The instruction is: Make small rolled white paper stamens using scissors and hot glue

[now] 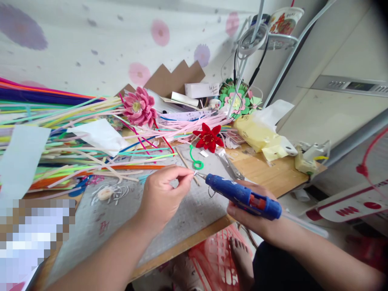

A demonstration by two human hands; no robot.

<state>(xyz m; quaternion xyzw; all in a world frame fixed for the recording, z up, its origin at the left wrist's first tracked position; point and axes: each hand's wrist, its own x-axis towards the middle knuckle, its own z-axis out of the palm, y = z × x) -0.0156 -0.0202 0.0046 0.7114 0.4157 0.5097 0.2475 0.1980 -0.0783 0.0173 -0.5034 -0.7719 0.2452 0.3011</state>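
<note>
My right hand (251,212) grips a blue glue gun (242,197) with an orange trigger, its nozzle pointing left. My left hand (163,194) is closed in a pinch on a tiny pale piece (195,173) held right at the nozzle tip. Both hands hover over a grey cutting mat (188,214) on a wooden table (266,169). A green pipe-cleaner loop (196,159) lies on the mat just beyond my fingers.
A big heap of coloured pipe cleaners (60,137) covers the left of the table. A red flower (208,137), a pink flower (140,107) and a green paper flower (238,99) lie at the back. Scissors (232,169), yellow bags (260,135) and a red basket (216,258) are near.
</note>
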